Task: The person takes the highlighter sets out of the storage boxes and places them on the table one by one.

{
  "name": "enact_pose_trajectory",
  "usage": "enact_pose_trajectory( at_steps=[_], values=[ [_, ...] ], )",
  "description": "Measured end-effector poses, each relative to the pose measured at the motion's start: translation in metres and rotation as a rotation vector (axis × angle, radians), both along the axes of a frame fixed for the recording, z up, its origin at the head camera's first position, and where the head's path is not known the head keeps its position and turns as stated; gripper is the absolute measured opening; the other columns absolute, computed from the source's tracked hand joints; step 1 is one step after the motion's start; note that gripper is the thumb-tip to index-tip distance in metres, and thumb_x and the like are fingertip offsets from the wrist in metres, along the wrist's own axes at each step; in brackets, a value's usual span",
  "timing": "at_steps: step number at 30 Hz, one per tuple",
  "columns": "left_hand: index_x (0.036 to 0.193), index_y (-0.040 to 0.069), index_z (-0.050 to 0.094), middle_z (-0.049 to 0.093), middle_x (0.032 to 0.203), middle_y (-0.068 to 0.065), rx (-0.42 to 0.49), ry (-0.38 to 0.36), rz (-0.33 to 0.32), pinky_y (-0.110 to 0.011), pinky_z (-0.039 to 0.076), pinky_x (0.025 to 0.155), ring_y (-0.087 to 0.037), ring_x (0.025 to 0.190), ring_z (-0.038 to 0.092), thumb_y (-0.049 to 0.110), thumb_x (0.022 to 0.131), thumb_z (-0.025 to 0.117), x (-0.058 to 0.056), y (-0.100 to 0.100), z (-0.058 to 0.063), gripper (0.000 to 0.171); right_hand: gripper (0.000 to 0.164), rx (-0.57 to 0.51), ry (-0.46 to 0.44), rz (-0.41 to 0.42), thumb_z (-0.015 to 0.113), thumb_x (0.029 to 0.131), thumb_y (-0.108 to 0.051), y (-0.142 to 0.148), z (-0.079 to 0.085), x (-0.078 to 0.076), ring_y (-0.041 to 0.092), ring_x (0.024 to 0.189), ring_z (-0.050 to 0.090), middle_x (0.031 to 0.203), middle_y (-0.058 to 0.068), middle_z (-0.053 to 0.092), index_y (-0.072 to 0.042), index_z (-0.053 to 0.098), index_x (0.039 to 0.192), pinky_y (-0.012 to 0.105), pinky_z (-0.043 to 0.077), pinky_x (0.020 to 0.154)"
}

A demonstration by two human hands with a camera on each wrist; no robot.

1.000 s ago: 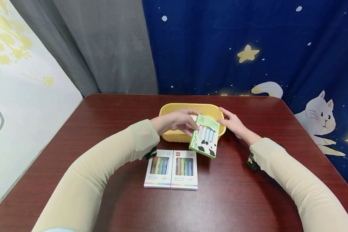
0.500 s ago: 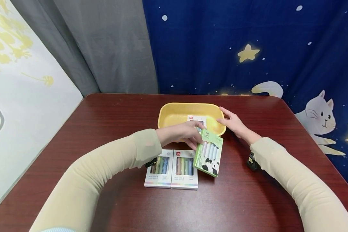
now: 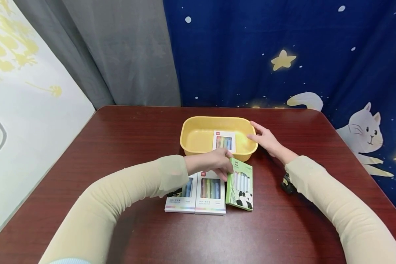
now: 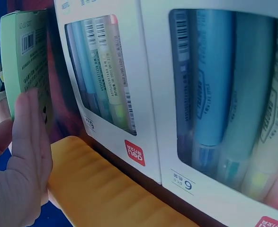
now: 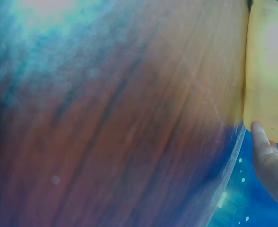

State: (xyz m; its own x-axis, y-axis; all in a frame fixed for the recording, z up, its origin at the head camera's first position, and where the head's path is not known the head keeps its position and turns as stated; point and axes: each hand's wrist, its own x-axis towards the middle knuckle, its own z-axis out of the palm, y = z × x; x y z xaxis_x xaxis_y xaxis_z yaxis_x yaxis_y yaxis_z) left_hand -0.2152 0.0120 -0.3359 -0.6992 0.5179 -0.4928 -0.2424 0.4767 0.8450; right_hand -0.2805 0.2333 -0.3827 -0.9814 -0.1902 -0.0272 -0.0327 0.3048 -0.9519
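My left hand (image 3: 214,162) pinches the upper left edge of a green highlighter box (image 3: 239,185) with pandas printed on it. That box stands slightly tilted, just right of two white highlighter boxes, one on the right (image 3: 210,205) and one on the left (image 3: 180,206) partly under my left wrist. In the left wrist view, my fingers (image 4: 27,127) lie along the green box (image 4: 32,61). My right hand (image 3: 267,141) holds the right end of the yellow basket (image 3: 198,136); the right wrist view shows its thumb (image 5: 260,139) against the basket wall (image 5: 269,80).
Inside the basket, toward its right, lies another white highlighter box (image 3: 224,141). The dark red wooden table (image 3: 128,128) ends at a blue curtain (image 3: 224,55) and a grey curtain (image 3: 125,51) behind. A white panel (image 3: 26,121) borders the left side.
My left hand has brought the green highlighter box from over the basket toward me and down, beside the white boxes. The white box in the basket came into view. My right hand stayed put.
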Motion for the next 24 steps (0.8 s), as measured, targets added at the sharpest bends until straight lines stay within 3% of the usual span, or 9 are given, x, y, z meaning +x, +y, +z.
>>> enact_pose_trajectory(
  at_steps=[6,10,14,19,24],
  values=[
    [0.111,-0.003,0.044,0.057,0.063,-0.012,-0.043,0.035,-0.012,-0.025,0.053,0.043,-0.017,0.043,0.055,-0.009,0.077,0.061,0.002,0.001,0.0,0.039,0.067,0.016,-0.007,0.003,0.055,0.09,-0.011,0.0,0.0,-0.002,-0.001,0.091,0.05,0.139,0.024,0.035,-0.007,0.018,0.146,0.012,0.049,0.075],
    [0.106,-0.003,0.044,0.057,0.063,-0.013,-0.057,0.032,-0.02,-0.026,0.054,0.045,-0.018,0.044,0.057,-0.008,0.079,0.061,0.005,0.002,0.0,0.032,0.066,0.038,-0.026,-0.004,0.054,0.091,-0.011,0.0,0.0,-0.002,0.011,0.103,0.048,0.141,0.021,0.034,-0.008,0.018,0.146,0.013,0.049,0.077],
    [0.111,-0.004,0.044,0.056,0.061,-0.012,-0.086,0.036,-0.017,-0.025,0.054,0.044,-0.018,0.044,0.057,-0.006,0.08,0.06,0.008,0.003,-0.002,0.035,0.066,0.05,-0.035,-0.005,0.054,0.091,-0.012,0.0,0.001,-0.001,0.021,0.112,0.045,0.142,0.019,0.034,-0.009,0.017,0.147,0.016,0.05,0.079],
    [0.119,-0.006,0.043,0.053,0.059,-0.009,-0.113,0.041,-0.024,-0.025,0.054,0.045,-0.017,0.043,0.057,-0.006,0.082,0.059,0.011,0.003,-0.006,0.041,0.067,0.06,-0.037,-0.004,0.054,0.091,-0.014,0.0,0.003,-0.001,0.019,0.11,0.046,0.142,0.02,0.033,-0.01,0.017,0.147,0.017,0.05,0.081],
    [0.117,-0.007,0.043,0.055,0.068,-0.012,-0.072,0.013,0.001,-0.025,0.053,0.044,-0.017,0.043,0.057,-0.008,0.081,0.058,0.01,0.0,-0.013,0.039,0.067,0.055,-0.033,-0.006,0.055,0.091,-0.013,0.0,0.002,-0.002,0.017,0.106,0.048,0.141,0.021,0.035,-0.01,0.017,0.147,0.015,0.05,0.078]
  ],
)
